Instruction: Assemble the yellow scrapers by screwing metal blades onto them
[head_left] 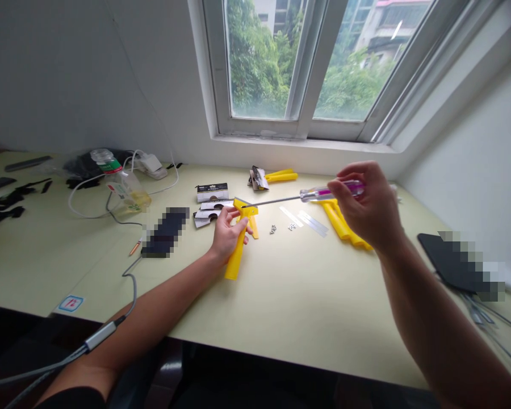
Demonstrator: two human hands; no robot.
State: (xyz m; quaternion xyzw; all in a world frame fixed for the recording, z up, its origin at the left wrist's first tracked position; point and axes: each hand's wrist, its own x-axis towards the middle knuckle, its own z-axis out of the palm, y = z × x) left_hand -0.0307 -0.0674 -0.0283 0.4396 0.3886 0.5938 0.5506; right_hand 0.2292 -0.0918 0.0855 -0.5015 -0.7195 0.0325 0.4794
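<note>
The left hand (230, 234) has its fingers wrapped around a yellow T-shaped tool (234, 261), held over the table (289, 307) with its handle slanting down toward the person. The right hand (364, 199), raised higher, grips the clear-and-purple handle of a screwdriver (309, 195). Its long shaft runs nearly level to the left, the tip at the head of the yellow tool; whether it sits in a screw is too small to tell.

Just right of the left hand, 2 small piles of metal screws lie on the table: a near pile (273, 229) and a farther pile (292, 226). Beside them are flat pale strips (313, 223), then a row of yellow handles (339, 222), partly behind the right hand.

Behind the left hand are black-and-white boxes (213, 192), and farther back more yellow handles (282, 176) in dark packaging.

Farther left lie a dark device (165, 234) with a cable and a tilted clear bottle (130, 192) containing some yellowish liquid. A label reading 12 (71, 303) is stuck near the front edge. At far right rests a black device (445, 261), and beyond the table stands a window (304, 68).
</note>
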